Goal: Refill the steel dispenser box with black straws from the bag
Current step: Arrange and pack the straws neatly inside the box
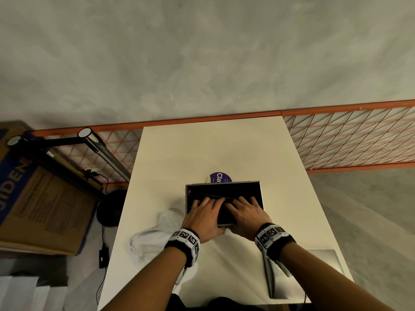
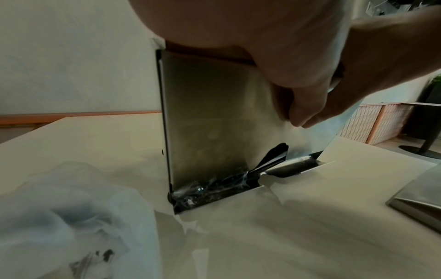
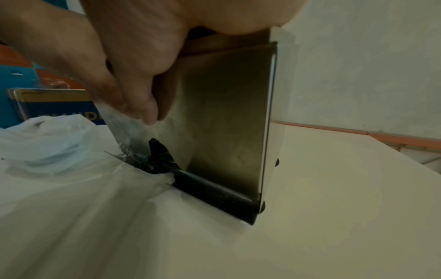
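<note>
The steel dispenser box [image 1: 260,198] stands open-topped on the white table [image 1: 202,153], with black straws [image 1: 224,191] lying inside. My left hand [image 1: 205,208] and right hand [image 1: 243,208] reach in side by side over the near rim. Their fingers lie spread and fairly straight on the straws. Both thumbs hang down outside the front wall [image 2: 210,122] [image 3: 226,113]. At the bottom slot, black straws in crinkled clear wrap [image 2: 210,190] [image 3: 214,190] show. The clear plastic bag [image 1: 152,234] [image 2: 59,217] [image 3: 43,143] lies crumpled left of the box.
A steel lid [image 1: 323,261] [image 2: 420,203] lies at the table's near right corner. A purple-labelled item [image 1: 221,177] sits just behind the box. Left of the table are a cardboard box [image 1: 40,198] and a black lamp arm [image 1: 101,151]. An orange wire fence [image 1: 348,140] runs behind.
</note>
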`<action>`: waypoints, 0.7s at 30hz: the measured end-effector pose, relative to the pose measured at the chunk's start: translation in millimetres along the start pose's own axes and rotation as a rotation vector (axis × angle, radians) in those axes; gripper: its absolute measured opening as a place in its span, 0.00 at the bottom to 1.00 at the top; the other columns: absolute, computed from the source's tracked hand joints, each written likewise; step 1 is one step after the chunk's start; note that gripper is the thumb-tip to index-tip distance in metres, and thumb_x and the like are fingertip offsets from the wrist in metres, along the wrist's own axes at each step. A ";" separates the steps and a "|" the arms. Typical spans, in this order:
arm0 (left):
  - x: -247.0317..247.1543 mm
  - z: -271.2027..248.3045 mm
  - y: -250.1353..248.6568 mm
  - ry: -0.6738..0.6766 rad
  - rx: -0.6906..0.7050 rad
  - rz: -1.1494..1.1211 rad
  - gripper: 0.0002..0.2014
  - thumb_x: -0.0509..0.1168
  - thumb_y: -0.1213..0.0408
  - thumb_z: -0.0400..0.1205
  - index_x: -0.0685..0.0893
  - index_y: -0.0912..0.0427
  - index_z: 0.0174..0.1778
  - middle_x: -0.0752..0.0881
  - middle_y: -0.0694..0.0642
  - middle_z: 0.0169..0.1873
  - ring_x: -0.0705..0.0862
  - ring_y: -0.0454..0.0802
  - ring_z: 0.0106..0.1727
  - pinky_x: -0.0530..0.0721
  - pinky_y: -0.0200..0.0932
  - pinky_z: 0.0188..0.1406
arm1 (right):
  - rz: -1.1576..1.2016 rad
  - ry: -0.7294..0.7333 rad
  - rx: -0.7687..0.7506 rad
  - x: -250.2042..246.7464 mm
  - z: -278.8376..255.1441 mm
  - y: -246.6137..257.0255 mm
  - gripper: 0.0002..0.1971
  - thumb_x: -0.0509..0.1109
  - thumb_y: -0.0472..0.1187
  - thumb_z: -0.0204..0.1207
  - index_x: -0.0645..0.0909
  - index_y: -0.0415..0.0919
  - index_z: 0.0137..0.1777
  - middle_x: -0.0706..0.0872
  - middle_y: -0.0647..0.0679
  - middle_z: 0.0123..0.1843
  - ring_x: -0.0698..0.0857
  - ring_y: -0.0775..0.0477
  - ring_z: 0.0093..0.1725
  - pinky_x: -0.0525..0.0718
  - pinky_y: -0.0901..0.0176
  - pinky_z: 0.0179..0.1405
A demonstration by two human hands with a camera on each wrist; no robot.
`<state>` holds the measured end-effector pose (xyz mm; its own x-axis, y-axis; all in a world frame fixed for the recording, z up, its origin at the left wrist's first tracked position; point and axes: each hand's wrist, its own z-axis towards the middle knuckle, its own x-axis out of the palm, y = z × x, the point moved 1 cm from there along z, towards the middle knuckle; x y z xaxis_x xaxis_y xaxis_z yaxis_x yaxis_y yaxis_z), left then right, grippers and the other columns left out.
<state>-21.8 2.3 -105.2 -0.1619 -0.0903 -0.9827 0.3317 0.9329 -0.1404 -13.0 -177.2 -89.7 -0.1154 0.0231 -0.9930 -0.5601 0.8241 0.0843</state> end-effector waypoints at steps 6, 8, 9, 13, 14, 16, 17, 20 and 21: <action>2.0 0.5 0.5 -0.007 0.001 0.001 0.45 0.66 0.35 0.74 0.60 0.47 0.86 0.82 0.47 0.72 0.74 0.50 0.74 0.70 0.55 0.73 | -0.025 0.013 -0.003 0.3 0.3 -0.6 0.31 0.71 0.62 0.65 0.79 0.49 0.67 0.87 0.50 0.54 0.81 0.41 0.56 0.79 0.40 0.55; 1.9 0.8 0.9 -0.011 0.003 0.001 0.45 0.66 0.35 0.74 0.60 0.47 0.86 0.81 0.47 0.73 0.74 0.50 0.75 0.71 0.55 0.73 | -0.032 0.020 0.002 0.2 0.8 -1.0 0.31 0.69 0.62 0.66 0.78 0.50 0.68 0.86 0.49 0.57 0.81 0.41 0.59 0.78 0.39 0.57; 1.8 1.0 1.0 -0.012 0.003 -0.001 0.45 0.67 0.35 0.74 0.59 0.47 0.86 0.81 0.47 0.73 0.73 0.50 0.75 0.71 0.55 0.73 | -0.035 0.022 0.004 0.1 1.1 -1.1 0.31 0.69 0.62 0.66 0.78 0.50 0.69 0.86 0.49 0.57 0.81 0.41 0.59 0.77 0.38 0.58; 1.0 1.2 0.5 -0.009 0.003 -0.014 0.46 0.68 0.36 0.74 0.59 0.47 0.86 0.81 0.48 0.74 0.74 0.51 0.76 0.70 0.55 0.74 | -0.025 0.038 0.010 -1.0 1.8 -0.4 0.32 0.69 0.61 0.64 0.77 0.50 0.69 0.84 0.49 0.60 0.81 0.41 0.59 0.77 0.38 0.57; 0.9 1.2 0.4 -0.008 0.002 -0.019 0.46 0.68 0.37 0.74 0.59 0.47 0.86 0.81 0.48 0.74 0.75 0.51 0.76 0.70 0.55 0.75 | -0.026 0.037 0.008 -1.3 2.0 -0.3 0.32 0.70 0.61 0.64 0.77 0.51 0.69 0.83 0.49 0.61 0.80 0.41 0.60 0.77 0.38 0.57; 1.2 1.4 0.4 -0.009 0.000 -0.026 0.46 0.68 0.36 0.74 0.58 0.47 0.86 0.81 0.48 0.74 0.75 0.50 0.76 0.70 0.54 0.76 | -0.030 0.031 0.005 -2.3 2.2 0.1 0.32 0.71 0.61 0.63 0.77 0.51 0.67 0.81 0.48 0.62 0.80 0.41 0.59 0.78 0.39 0.56; 1.3 1.4 0.5 -0.009 0.000 -0.030 0.46 0.68 0.36 0.74 0.58 0.46 0.86 0.81 0.48 0.74 0.75 0.50 0.76 0.69 0.54 0.76 | -0.031 0.027 0.001 -2.6 2.1 0.3 0.31 0.72 0.60 0.63 0.77 0.51 0.66 0.81 0.48 0.61 0.81 0.41 0.58 0.79 0.39 0.55; 1.4 1.5 0.5 -0.010 0.005 -0.027 0.47 0.68 0.36 0.74 0.58 0.47 0.86 0.81 0.48 0.74 0.75 0.50 0.76 0.70 0.55 0.75 | -0.028 0.028 0.000 -1.9 1.8 0.4 0.28 0.73 0.60 0.63 0.78 0.49 0.61 0.81 0.47 0.57 0.81 0.40 0.54 0.81 0.40 0.52; 1.2 1.4 0.2 -0.010 0.005 -0.026 0.47 0.67 0.36 0.73 0.58 0.47 0.86 0.80 0.48 0.74 0.74 0.50 0.76 0.70 0.55 0.74 | -0.028 0.034 0.005 -1.7 1.9 0.4 0.27 0.72 0.60 0.63 0.78 0.49 0.61 0.81 0.47 0.56 0.81 0.40 0.54 0.81 0.40 0.52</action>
<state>-20.6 1.9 -106.6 -0.1609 -0.1178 -0.9799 0.3327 0.9283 -0.1662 -11.5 -175.9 -88.2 -0.1277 -0.0187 -0.9916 -0.5595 0.8269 0.0565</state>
